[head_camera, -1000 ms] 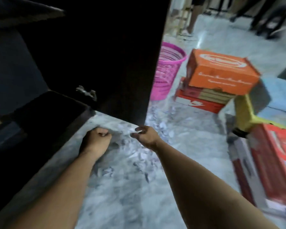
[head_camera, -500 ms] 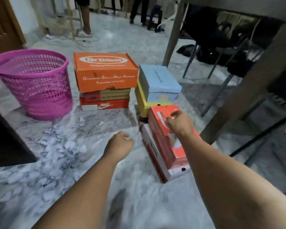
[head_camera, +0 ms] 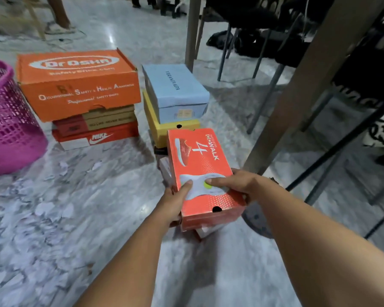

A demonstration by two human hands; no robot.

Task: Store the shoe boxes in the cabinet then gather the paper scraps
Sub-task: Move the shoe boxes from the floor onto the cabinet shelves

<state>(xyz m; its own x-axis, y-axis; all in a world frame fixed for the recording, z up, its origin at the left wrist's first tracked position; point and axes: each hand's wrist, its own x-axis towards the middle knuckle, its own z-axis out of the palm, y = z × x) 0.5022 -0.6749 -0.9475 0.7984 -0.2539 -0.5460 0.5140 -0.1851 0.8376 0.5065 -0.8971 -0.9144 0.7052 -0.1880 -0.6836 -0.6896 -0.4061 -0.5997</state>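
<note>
A person crouched on a marble floor (head_camera: pixel 208 273) takes hold of a red GoWalk shoe box (head_camera: pixel 200 165), the top of a short stack near the leg of a desk (head_camera: pixel 297 96). The left hand (head_camera: pixel 175 202) curls around the box's near left edge, thumb on the lid and fingers out of sight below; the right hand (head_camera: pixel 237 182) wraps the right edge, thumb laid across the printed shoe. Both grips are closed on the box, one on each long side, apparently so the lid stays seated and the load stays level when it comes off the white box (head_camera: pixel 165 169) beneath it.

Other boxes wait farther back. An orange Dr Osha box (head_camera: pixel 78 85) sits on a brown-and-red box (head_camera: pixel 98 121) and a red Nike box (head_camera: pixel 95 138); beside that pile, a pale blue box (head_camera: pixel 175 91) rests on a yellow one (head_camera: pixel 160 127). The cabinet they are bound for is out of view.

Torn paper scraps (head_camera: pixel 42 207) lie scattered across the floor on the left, near a pink mesh basket (head_camera: pixel 7 120) that looks a likely place for them once the boxes are stored. With several boxes on the floor and the scraps untouched, the job appears to be in its early stages. Dark chairs (head_camera: pixel 264 25) crowd the background under the desk.
</note>
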